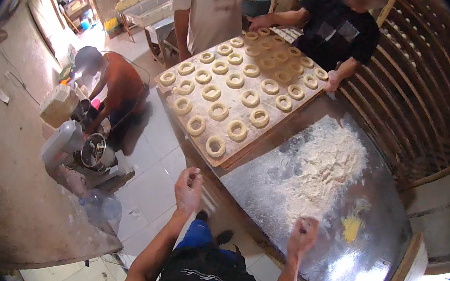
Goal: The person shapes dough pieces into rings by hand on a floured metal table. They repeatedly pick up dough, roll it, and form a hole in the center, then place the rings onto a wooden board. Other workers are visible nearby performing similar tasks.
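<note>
My left hand (188, 189) is raised beside the near edge of the table. Its fingers are curled in, and I see nothing in them. Over the flour-dusted metal tabletop (264, 189), at the lower end of a heap of white flour (328, 163), is my right hand (303, 235). Its fingers are also curled, with no object showing; flour whitens both hands. Ahead lies a wooden board (182, 122) bearing several rows of pale dough rings (235, 80). Neither of my hands touches it. A yellow smear (351, 229) of something soft sits right of my right hand.
A person in a black shirt (332, 30) has hands at the board's far edge; another in a light shirt (209, 11) stands beside them. At left, someone in orange (123, 84) bends over a metal bowl (96, 151) near a mixer (64, 141). A slatted wooden rack (408, 95) stands right.
</note>
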Demonstrator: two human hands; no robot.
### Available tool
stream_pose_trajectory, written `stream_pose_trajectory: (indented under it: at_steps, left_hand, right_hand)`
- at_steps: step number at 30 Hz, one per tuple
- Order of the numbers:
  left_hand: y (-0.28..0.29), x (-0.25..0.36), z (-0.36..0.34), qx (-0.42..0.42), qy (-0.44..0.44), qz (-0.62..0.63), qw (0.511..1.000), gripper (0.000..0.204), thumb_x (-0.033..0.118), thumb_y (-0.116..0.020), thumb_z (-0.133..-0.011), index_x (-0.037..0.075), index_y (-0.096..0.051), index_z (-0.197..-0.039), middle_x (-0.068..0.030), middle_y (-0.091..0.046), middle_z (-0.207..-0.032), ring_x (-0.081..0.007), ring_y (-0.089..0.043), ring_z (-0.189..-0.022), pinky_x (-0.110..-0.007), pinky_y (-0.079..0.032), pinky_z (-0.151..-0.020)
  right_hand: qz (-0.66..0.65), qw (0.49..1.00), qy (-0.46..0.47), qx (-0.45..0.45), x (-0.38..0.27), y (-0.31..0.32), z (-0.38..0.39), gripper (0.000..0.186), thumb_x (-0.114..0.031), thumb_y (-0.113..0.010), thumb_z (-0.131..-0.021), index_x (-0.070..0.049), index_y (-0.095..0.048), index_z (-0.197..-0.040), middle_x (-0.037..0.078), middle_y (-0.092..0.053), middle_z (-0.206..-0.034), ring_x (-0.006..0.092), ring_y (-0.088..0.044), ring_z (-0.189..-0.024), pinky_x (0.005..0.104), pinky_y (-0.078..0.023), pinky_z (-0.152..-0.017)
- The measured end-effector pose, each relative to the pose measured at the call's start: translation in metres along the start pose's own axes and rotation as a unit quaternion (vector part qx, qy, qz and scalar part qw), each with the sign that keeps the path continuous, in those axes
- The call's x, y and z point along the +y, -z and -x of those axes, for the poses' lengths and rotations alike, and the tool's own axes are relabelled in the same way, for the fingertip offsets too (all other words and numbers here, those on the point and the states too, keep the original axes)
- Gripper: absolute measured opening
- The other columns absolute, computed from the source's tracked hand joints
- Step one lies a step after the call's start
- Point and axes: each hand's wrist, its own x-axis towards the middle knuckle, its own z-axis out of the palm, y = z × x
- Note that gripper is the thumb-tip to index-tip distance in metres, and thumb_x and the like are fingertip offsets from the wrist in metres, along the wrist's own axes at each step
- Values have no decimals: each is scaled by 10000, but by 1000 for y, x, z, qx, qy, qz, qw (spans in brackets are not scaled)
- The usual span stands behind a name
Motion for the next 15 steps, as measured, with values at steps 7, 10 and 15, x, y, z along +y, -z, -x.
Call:
stream_pose_trajectory:
  at_steps: [7,10,15]
  left_hand:
    - [42,-25,-53,-1,36,6,999,206,118,-606,-881,20,-617,-1062,-54,-611,-819,-112,-535,-639,-281,-456,-602]
    - [46,-22,-72,-26,47,17,998,213,115,-599,-883,18,-611,-1073,-59,-611,-849,-116,-542,-651,-282,-459,-606]
    - [33,0,-124,-40,-40,-78,995,267,109,-636,-844,35,-602,-1098,-131,-610,-982,-231,-604,-826,-347,-483,-708]
  right_hand:
    - [11,946,-42,-322,-78,-96,-23,264,-133,-625,-858,-46,-549,-1095,72,-572,-683,146,-525,-589,307,-432,-567]
    - [-3,950,-12,-313,-87,-120,-26,259,-143,-614,-860,-54,-549,-1094,87,-559,-633,170,-525,-564,337,-431,-562]
    - [22,944,9,-329,-112,-170,-49,270,-156,-588,-878,-53,-554,-1125,158,-613,-771,238,-587,-660,368,-456,-622]
